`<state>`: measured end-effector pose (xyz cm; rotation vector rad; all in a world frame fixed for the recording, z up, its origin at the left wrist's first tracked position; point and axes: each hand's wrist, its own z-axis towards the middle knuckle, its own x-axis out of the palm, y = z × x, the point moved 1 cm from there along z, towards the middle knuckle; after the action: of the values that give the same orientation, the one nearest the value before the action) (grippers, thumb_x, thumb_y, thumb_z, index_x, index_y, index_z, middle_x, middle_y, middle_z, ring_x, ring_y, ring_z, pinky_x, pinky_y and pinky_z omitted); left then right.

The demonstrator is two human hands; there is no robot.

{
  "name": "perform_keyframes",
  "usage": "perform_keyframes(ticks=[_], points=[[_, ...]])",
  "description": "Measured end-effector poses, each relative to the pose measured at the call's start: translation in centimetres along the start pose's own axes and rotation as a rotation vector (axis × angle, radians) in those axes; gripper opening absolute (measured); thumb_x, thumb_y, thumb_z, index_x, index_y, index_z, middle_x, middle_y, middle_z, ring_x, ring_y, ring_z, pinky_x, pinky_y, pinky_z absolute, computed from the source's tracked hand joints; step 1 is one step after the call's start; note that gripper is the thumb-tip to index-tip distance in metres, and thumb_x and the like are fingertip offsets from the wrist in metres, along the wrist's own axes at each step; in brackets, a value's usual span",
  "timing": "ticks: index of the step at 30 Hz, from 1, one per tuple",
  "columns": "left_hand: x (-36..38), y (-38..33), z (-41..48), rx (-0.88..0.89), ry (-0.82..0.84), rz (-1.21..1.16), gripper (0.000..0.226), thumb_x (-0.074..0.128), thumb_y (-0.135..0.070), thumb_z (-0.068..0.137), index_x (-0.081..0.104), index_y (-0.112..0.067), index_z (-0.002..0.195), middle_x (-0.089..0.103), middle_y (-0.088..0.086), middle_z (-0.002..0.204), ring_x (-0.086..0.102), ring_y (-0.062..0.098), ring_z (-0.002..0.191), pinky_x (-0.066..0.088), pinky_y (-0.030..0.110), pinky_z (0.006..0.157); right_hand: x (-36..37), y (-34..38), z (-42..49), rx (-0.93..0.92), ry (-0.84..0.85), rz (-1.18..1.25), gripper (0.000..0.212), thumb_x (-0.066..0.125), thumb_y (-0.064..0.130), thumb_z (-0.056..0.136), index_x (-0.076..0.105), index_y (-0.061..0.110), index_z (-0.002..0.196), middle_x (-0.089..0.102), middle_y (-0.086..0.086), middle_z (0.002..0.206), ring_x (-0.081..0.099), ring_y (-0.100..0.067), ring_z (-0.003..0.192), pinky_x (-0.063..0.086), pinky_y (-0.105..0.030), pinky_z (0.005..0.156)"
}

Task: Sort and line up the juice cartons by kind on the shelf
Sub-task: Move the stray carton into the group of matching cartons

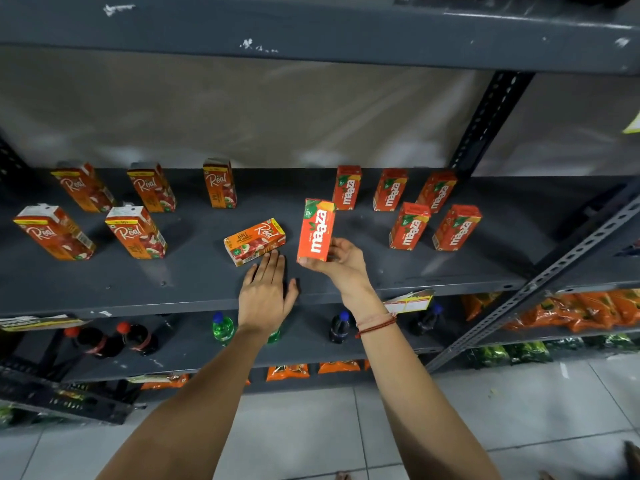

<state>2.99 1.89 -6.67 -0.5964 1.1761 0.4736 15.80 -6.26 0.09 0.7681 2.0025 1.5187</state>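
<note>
Behind the right hand (341, 261), Maaza carton (317, 230) base hidden — fingers wrapped.

I count six Real apple cartons (254, 241), five upright and one lying flat. Six Maaza cartons (409, 226) too, one in hand.

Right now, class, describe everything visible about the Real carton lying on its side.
The Real carton is a small orange cardboard box printed with "APPLE", apple pictures and a barcode. It lies flat on the grey shelf, angled, between the two groups. The left hand rests open with fingertips at its near edge.
</note>
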Motion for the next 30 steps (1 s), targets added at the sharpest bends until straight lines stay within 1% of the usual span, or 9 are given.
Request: perform_keyframes(ticks=[2,4,11,17,19,21,24,28,30], points=[[0.0,-0.1,0.0,-0.001,-0.002,-0.001,0.059,0.03,-0.038,0.091,0.053,0.002,0.127,0.055,0.018,0.131,0.05,0.029,0.123,0.037,0.043,0.102,0.0,0.0,-0.7,-0.017,0.017,0.001,0.056,0.085,0.008,0.061,0.054,0.006,0.107,0.067,-0.007,0.102,0.064,-0.02,0.097,0.049,-0.025,0.086],[-0.1,-0.1,0.0,-0.001,-0.002,-0.002,0.059,0.03,-0.038,0.091,0.053,0.003,0.127,0.055,0.019,0.13,0.05,0.029,0.122,0.037,0.043,0.102,0.1,0.0,-1.0,-0.021,0.023,-0.003,0.057,0.086,0.01,0.061,0.054,0.006,0.108,0.067,-0.009,0.105,0.064,-0.021,0.099,0.049,-0.024,0.085],[0.1,0.0,-0.1,-0.006,0.009,0.002,0.059,0.029,-0.039,0.092,0.052,0.002,0.128,0.054,0.018,0.132,0.049,0.029,0.123,0.037,0.044,0.102,-0.1,-0.4,-1.1,-0.016,0.035,0.012,0.054,0.086,0.01,0.061,0.054,0.01,0.104,0.067,-0.007,0.103,0.064,-0.022,0.101,0.049,-0.03,0.091],[-0.1,-0.2,-0.1,-0.006,-0.014,-0.012,0.058,0.029,-0.038,0.092,0.052,0.001,0.128,0.055,0.017,0.131,0.05,0.028,0.123,0.038,0.044,0.102,-2.1,-0.5,0.5,-0.043,-0.004,0.025,0.055,0.085,0.004,0.059,0.051,0.012,0.102,0.065,-0.004,0.101,0.062,-0.02,0.1,0.049,-0.034,0.094],[0.0,-0.2,-0.1,-0.007,-0.014,-0.009,0.058,0.03,-0.038,0.092,0.053,0.001,0.128,0.055,0.017,0.131,0.05,0.028,0.123,0.038,0.044,0.102,-3.5,-0.4,1.6,-0.065,-0.034,-0.023,0.055,0.086,0.004,0.056,0.051,0.015,0.096,0.066,-0.005,0.101,0.063,-0.021,0.099,0.049,-0.039,0.096],[0.1,-0.1,-0.1,-0.008,-0.006,-0.007,0.058,0.029,-0.038,0.092,0.053,0.001,0.128,0.054,0.017,0.132,0.05,0.027,0.123,0.037,0.043,0.102,-4.8,-0.4,2.8,-0.101,-0.072,-0.105,0.055,0.088,0.006,0.052,0.054,0.017,0.093,0.069,-0.008,0.104,0.066,-0.023,0.099,0.051,-0.043,0.095],[0.2,0.0,-0.1,-0.011,0.004,0.0,0.058,0.029,-0.039,0.092,0.053,0.001,0.128,0.054,0.017,0.132,0.049,0.027,0.123,0.036,0.043,0.103,-6.5,-0.2,4.4,-0.128,-0.116,-0.253,0.058,0.088,0.006,0.053,0.055,0.012,0.1,0.069,-0.012,0.11,0.066,-0.023,0.099,0.052,-0.04,0.093],[0.2,0.0,0.0,-0.012,0.002,0.0,0.058,0.03,-0.039,0.092,0.053,0.0,0.128,0.053,0.016,0.133,0.049,0.027,0.124,0.036,0.042,0.103,-7.7,0.1,6.1,-0.112,-0.104,-0.361,0.062,0.086,0.003,0.058,0.053,0.004,0.111,0.067,-0.016,0.116,0.065,-0.027,0.106,0.051,-0.046,0.096],[0.3,0.0,0.0,-0.015,-0.004,-0.003,0.058,0.03,-0.039,0.092,0.053,0.0,0.128,0.053,0.016,0.133,0.05,0.027,0.123,0.036,0.042,0.103,-7.7,-0.2,6.9,-0.105,-0.087,-0.404,0.063,0.085,0.004,0.06,0.052,0.004,0.114,0.066,-0.016,0.118,0.063,-0.028,0.109,0.049,-0.047,0.099]])
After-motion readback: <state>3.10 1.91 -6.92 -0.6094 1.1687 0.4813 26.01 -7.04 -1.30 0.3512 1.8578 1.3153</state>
